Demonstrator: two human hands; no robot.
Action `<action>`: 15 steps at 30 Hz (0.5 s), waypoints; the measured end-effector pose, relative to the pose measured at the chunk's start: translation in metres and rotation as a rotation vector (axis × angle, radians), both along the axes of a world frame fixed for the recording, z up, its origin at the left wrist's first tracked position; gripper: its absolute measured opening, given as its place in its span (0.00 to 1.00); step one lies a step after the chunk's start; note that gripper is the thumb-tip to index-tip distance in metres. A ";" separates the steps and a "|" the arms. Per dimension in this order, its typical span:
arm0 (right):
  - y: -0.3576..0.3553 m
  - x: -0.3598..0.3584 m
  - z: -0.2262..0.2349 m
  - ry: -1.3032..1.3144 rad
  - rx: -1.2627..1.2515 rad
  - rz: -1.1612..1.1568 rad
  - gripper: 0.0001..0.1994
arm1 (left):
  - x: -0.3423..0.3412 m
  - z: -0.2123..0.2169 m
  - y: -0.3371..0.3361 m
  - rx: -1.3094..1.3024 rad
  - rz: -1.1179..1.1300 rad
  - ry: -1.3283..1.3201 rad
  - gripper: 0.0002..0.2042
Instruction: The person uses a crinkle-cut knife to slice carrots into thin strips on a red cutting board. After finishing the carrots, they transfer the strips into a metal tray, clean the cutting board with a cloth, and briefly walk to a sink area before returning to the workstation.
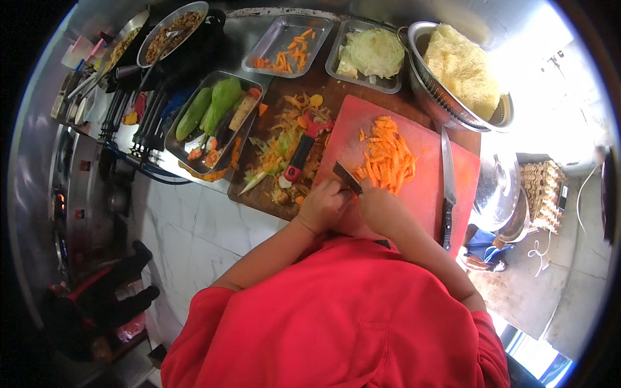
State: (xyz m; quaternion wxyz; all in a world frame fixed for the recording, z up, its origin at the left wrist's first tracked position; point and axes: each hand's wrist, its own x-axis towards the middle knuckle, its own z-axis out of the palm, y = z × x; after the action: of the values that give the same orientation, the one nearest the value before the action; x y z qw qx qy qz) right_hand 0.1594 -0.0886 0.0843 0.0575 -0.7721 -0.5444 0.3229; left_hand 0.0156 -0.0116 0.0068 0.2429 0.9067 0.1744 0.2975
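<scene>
At the near edge of the red board point(427, 194), two bare hands sit close together. The left hand point(323, 205) has its fingers curled in; whether they pinch anything, I cannot tell. The right hand point(380, 207) is bent over the board too, its fingers mostly hidden, so I cannot say how they close. Between the hands a dark blade point(347, 177) slants up from the board; which hand holds it is unclear. Just beyond them, in the middle of the board, lies a heap of cut carrot point(390, 158). A long knife point(447, 171) rests along the board's right part, handle toward the person.

Left of the red board, a brown board point(252, 198) bears peelings point(279, 145) and a red-and-black peeler point(303, 155). Right of the red board are a metal lid point(499, 194) and, farther out, a basket point(541, 194).

Farther left of the red board, a tray point(204, 173) holds green vegetables point(221, 103). Beyond its far edge stand a tray of carrot sticks point(275, 43), cabbage point(375, 53) in another tray, and a colander point(432, 90) of pale noodles point(462, 68). Far off to its left are pans of food point(174, 33).
</scene>
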 end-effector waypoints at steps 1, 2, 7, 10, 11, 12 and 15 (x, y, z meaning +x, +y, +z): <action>0.000 -0.002 -0.003 -0.015 -0.020 0.013 0.11 | 0.001 0.002 0.000 -0.010 -0.001 0.001 0.06; 0.000 -0.003 -0.006 -0.031 -0.038 0.026 0.12 | 0.001 0.003 0.000 0.001 0.002 0.017 0.06; 0.003 0.000 -0.011 -0.033 0.021 0.038 0.12 | 0.000 0.006 -0.001 0.042 0.020 0.084 0.06; 0.001 0.003 -0.018 -0.045 0.067 0.074 0.12 | -0.002 -0.012 0.001 0.024 -0.003 0.033 0.06; -0.003 0.001 -0.022 -0.050 0.066 0.091 0.11 | -0.003 -0.012 0.000 0.037 0.005 0.036 0.06; -0.005 -0.002 -0.024 -0.031 0.056 0.075 0.11 | -0.002 -0.012 0.000 0.049 0.013 0.039 0.05; -0.004 -0.005 -0.015 -0.023 0.015 0.051 0.10 | 0.000 0.000 0.000 0.029 0.012 0.030 0.04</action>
State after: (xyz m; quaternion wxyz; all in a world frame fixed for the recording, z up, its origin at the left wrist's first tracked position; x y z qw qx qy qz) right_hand 0.1540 -0.0927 0.0693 0.0487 -0.7613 -0.5667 0.3114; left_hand 0.0152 -0.0112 0.0067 0.2250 0.9135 0.1793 0.2878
